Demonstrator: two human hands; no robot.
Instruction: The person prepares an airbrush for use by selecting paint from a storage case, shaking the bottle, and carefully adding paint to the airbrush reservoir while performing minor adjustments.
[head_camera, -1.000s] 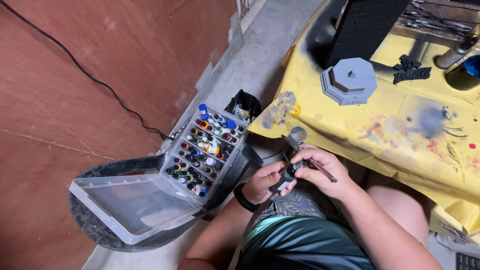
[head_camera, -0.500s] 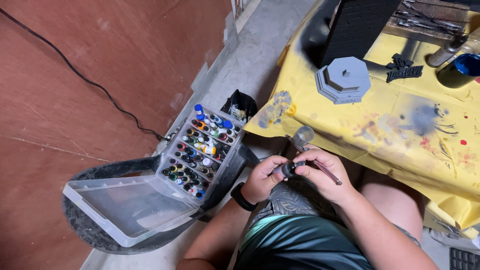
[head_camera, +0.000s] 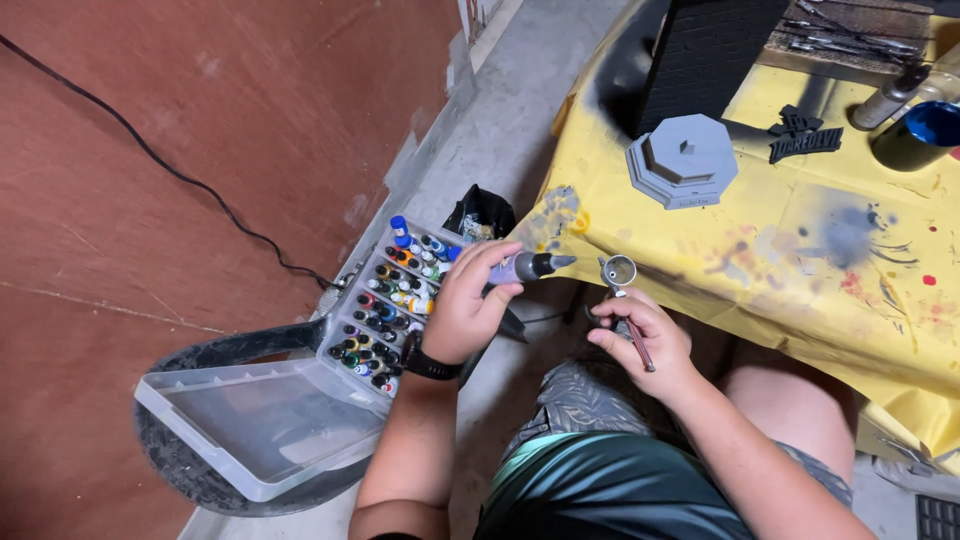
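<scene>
The tablecloth (head_camera: 800, 290) is bright yellow, mottled with grey-black spray haze and small red and orange flecks, and on it stand a pale grey octagonal base (head_camera: 683, 160) and a black block (head_camera: 705, 55). The clear plastic case (head_camera: 250, 425) holds rows of small paint bottles (head_camera: 395, 310) capped in blue, orange, red, green, yellow and white (a few too small to tell). The left hand (head_camera: 465, 310) grips a purplish-grey bottle (head_camera: 535, 267) with a dark nozzle above a black wristband (head_camera: 428, 365), the right hand (head_camera: 640, 335) has a silver airbrush cup (head_camera: 619, 270) and a reddish-brown brush handle (head_camera: 640, 345), and the floor (head_camera: 200, 120) is rusty red-brown crossed by a black cable (head_camera: 170, 170).
</scene>
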